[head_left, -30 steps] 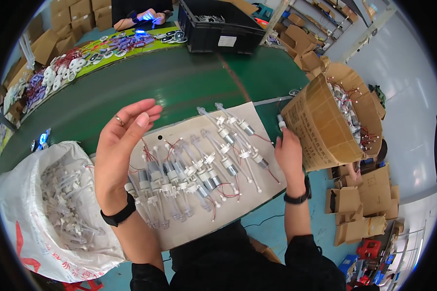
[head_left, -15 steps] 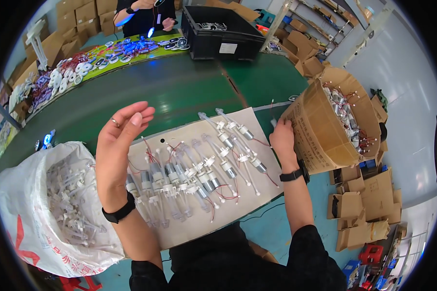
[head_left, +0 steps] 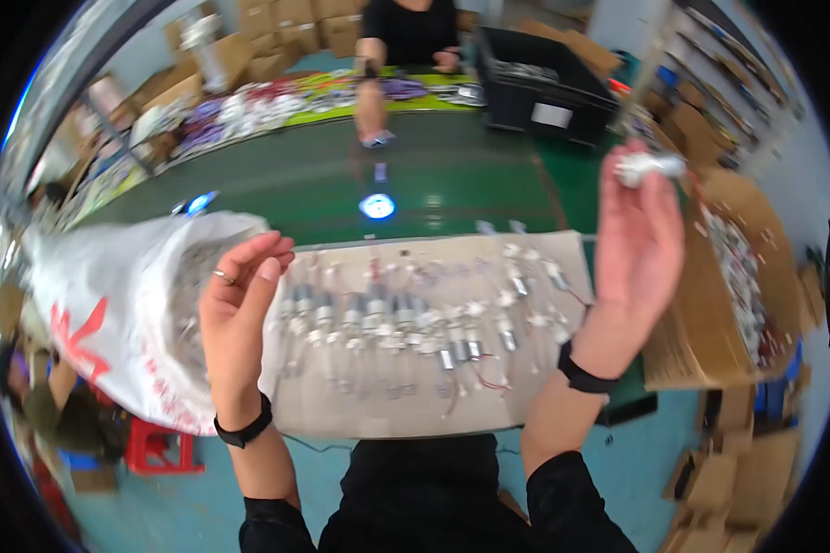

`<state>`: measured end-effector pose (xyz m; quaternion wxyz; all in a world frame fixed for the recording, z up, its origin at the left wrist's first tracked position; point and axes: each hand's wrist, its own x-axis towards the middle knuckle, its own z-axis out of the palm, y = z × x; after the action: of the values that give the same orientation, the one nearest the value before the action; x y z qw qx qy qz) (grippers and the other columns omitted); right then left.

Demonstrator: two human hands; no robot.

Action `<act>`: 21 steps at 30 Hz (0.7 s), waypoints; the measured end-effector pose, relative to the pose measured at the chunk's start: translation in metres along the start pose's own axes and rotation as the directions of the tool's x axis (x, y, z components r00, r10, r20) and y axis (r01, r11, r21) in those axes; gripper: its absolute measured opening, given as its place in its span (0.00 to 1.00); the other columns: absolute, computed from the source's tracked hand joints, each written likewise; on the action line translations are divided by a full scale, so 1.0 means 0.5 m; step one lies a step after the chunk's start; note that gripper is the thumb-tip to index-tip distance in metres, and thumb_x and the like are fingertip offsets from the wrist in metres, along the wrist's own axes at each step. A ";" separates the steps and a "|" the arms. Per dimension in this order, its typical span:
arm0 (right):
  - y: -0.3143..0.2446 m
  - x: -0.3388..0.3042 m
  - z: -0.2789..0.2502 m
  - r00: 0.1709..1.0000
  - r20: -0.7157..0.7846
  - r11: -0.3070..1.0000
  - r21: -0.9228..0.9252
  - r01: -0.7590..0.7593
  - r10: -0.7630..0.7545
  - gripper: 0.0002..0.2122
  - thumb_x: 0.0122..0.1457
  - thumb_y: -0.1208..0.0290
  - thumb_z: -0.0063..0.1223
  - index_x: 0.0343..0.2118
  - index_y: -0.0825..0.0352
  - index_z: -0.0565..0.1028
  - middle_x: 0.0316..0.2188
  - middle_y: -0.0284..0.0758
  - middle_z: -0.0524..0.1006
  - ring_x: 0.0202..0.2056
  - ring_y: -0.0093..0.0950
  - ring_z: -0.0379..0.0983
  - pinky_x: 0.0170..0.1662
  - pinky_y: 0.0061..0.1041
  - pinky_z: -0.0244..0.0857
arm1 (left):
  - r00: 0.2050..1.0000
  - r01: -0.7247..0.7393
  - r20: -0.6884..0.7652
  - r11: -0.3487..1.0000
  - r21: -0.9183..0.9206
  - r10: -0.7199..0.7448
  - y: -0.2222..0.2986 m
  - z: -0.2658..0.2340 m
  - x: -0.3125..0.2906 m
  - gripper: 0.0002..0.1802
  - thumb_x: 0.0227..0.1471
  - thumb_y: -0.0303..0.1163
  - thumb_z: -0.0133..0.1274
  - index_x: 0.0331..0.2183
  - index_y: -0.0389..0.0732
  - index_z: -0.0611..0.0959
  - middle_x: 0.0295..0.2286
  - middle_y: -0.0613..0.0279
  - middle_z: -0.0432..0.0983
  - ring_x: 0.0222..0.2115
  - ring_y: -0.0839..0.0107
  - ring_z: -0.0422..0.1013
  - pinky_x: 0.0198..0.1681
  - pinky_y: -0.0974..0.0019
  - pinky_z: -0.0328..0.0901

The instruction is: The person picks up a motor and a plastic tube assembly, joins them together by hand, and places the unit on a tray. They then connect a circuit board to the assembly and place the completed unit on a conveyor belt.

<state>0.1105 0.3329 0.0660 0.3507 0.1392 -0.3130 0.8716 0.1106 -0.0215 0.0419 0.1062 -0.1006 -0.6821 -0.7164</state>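
My right hand is raised at the right, its fingers closed around a small motor pump with a white fitting and a silvery body, blurred by motion. My left hand hovers with fingers loosely bent and the thumb apart, nothing visible in it. It is near the mouth of a white woven bag that holds clear plastic tube parts. Between my hands lies a pale board. Several motor pumps with clear tubes and red wires lie on it in rough rows.
A cardboard carton of wired motors stands at the right. Behind the board runs a green conveyor with a glowing blue-white disc. Across it, a person's hand reaches over. A black bin stands at the far right.
My right hand has risen from beside the carton, lifting the motor pump into view. The whole view has swung. The person opposite has reached over the conveyor, where a lit disc now lies.
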 end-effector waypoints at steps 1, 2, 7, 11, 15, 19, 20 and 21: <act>-0.004 0.001 -0.001 0.999 0.011 0.999 -0.033 0.039 -0.039 0.15 0.61 0.79 0.49 0.50 0.79 0.66 0.49 0.53 0.71 0.53 0.43 0.68 0.62 0.41 0.60 | 0.999 0.030 -0.034 0.996 0.089 -0.027 -0.006 -0.030 -0.013 0.14 0.58 0.24 0.52 0.47 0.33 0.77 0.42 0.58 0.78 0.44 0.72 0.72 0.51 0.69 0.65; -0.022 0.004 -0.009 0.997 0.072 0.999 0.034 0.030 -0.032 0.15 0.62 0.79 0.47 0.49 0.82 0.66 0.51 0.55 0.69 0.55 0.45 0.67 0.63 0.43 0.59 | 0.995 0.067 -0.085 0.980 0.185 -0.051 -0.002 -0.068 -0.033 0.14 0.58 0.25 0.52 0.47 0.33 0.77 0.42 0.59 0.78 0.44 0.73 0.72 0.51 0.70 0.65; -0.095 0.017 -0.093 0.986 0.094 0.982 0.141 0.127 -0.141 0.19 0.66 0.81 0.37 0.55 0.88 0.53 0.58 0.60 0.56 0.61 0.47 0.56 0.66 0.44 0.54 | 0.927 0.368 -0.241 0.810 0.456 -0.285 -0.061 -0.255 -0.143 0.18 0.57 0.30 0.54 0.49 0.33 0.77 0.42 0.62 0.77 0.43 0.76 0.72 0.49 0.72 0.65; -0.091 0.037 -0.125 0.990 0.112 0.976 0.206 0.065 -0.089 0.21 0.65 0.82 0.35 0.57 0.88 0.49 0.60 0.61 0.53 0.62 0.48 0.53 0.66 0.43 0.51 | 0.880 0.475 -0.267 0.702 0.531 -0.394 -0.088 -0.294 -0.205 0.23 0.57 0.32 0.55 0.51 0.33 0.74 0.46 0.59 0.75 0.47 0.74 0.71 0.51 0.71 0.65; -0.087 0.043 -0.125 0.994 0.064 0.986 0.149 0.076 -0.086 0.23 0.64 0.84 0.33 0.59 0.88 0.45 0.62 0.60 0.49 0.64 0.50 0.48 0.67 0.45 0.48 | 0.913 0.373 -0.173 0.581 0.723 -0.370 -0.107 -0.261 -0.175 0.29 0.55 0.31 0.56 0.56 0.33 0.69 0.53 0.49 0.69 0.54 0.62 0.66 0.57 0.63 0.60; -0.052 0.005 0.021 0.970 -0.149 0.909 -0.399 0.118 -0.192 0.25 0.63 0.82 0.28 0.61 0.88 0.41 0.64 0.62 0.44 0.66 0.53 0.42 0.68 0.47 0.42 | 0.973 0.122 -0.142 0.116 0.986 0.183 -0.146 -0.371 -0.160 0.34 0.49 0.30 0.58 0.57 0.34 0.66 0.53 0.40 0.64 0.57 0.48 0.59 0.61 0.54 0.53; -0.050 0.001 0.029 0.970 -0.153 0.910 -0.399 0.114 -0.189 0.25 0.63 0.82 0.28 0.61 0.88 0.41 0.64 0.62 0.44 0.66 0.53 0.42 0.68 0.47 0.42 | 0.937 0.139 -0.141 0.028 0.990 0.320 -0.140 -0.386 -0.162 0.35 0.48 0.28 0.57 0.57 0.34 0.66 0.53 0.40 0.64 0.57 0.48 0.59 0.61 0.53 0.53; -0.047 -0.003 0.032 0.971 -0.150 0.909 -0.403 0.111 -0.185 0.26 0.63 0.79 0.26 0.61 0.88 0.39 0.64 0.63 0.42 0.66 0.53 0.41 0.69 0.47 0.41 | 0.939 0.136 -0.136 0.023 0.990 0.317 -0.127 -0.378 -0.166 0.35 0.48 0.28 0.57 0.57 0.34 0.66 0.53 0.40 0.64 0.57 0.48 0.59 0.61 0.53 0.53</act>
<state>0.1285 0.3349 0.0880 0.4642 0.0082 -0.4352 0.7714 0.1717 -0.2062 -0.0522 0.3014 0.0762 -0.9499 -0.0337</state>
